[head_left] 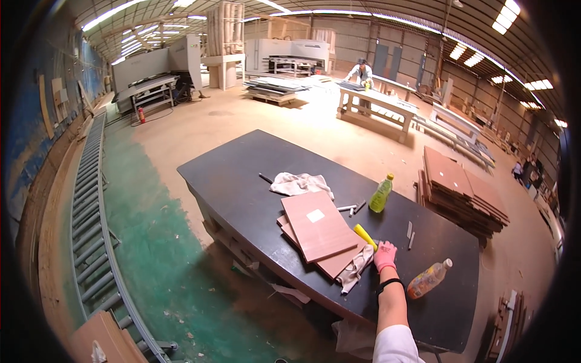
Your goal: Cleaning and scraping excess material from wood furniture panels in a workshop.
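Note:
My right hand [385,256], in a pink glove, reaches over the dark table [242,163]. Its fingers are closed at the near end of a yellow tube-shaped thing [364,235]; the glove hides part of the grip. Left of that hand, a crumpled whitish work glove [356,270] lies against the edge of stacked reddish-brown panels [318,233]. The top panel bears a small white label [315,215]. A pale cloth [301,184] is bunched behind the panels. My left hand is out of view.
A bottle of green liquid [380,195] stands beyond my hand, and a tilted-looking bottle with orange contents [428,279] is to its right. Small rods [350,209] lie between. A roller conveyor [91,224] runs along the left; brown panels [457,181] are stacked right. A person [361,75] works farther off.

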Motion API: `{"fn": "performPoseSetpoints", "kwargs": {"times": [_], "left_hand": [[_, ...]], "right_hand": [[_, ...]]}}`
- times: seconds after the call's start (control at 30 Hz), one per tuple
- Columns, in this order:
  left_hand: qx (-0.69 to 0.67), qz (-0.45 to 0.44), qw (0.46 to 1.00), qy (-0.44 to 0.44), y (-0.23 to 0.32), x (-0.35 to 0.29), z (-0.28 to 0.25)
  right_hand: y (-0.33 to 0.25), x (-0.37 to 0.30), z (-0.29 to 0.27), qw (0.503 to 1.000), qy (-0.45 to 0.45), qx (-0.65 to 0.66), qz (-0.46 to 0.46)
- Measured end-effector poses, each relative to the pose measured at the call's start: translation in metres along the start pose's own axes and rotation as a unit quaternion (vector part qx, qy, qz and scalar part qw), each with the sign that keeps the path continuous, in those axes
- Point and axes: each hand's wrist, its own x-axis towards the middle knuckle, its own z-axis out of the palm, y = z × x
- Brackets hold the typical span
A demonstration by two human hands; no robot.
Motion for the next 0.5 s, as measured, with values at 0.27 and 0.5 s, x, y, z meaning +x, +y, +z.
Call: {"fn": "performPoseSetpoints", "kwargs": {"times": [0.27, 0.5], "left_hand": [[-0.084, -0.050, 0.995, -0.036, -0.029, -0.028, -0.020], [0.117, 0.047, 0.990, -0.061, -0.106, -0.088, -0.063]], "right_hand": [[0.019, 0.001, -0.015, 0.987, 0.057, 0.070, 0.137], [-0.119, -0.102, -0.190, 0.814, 0.320, 0.191, -0.446]]}}
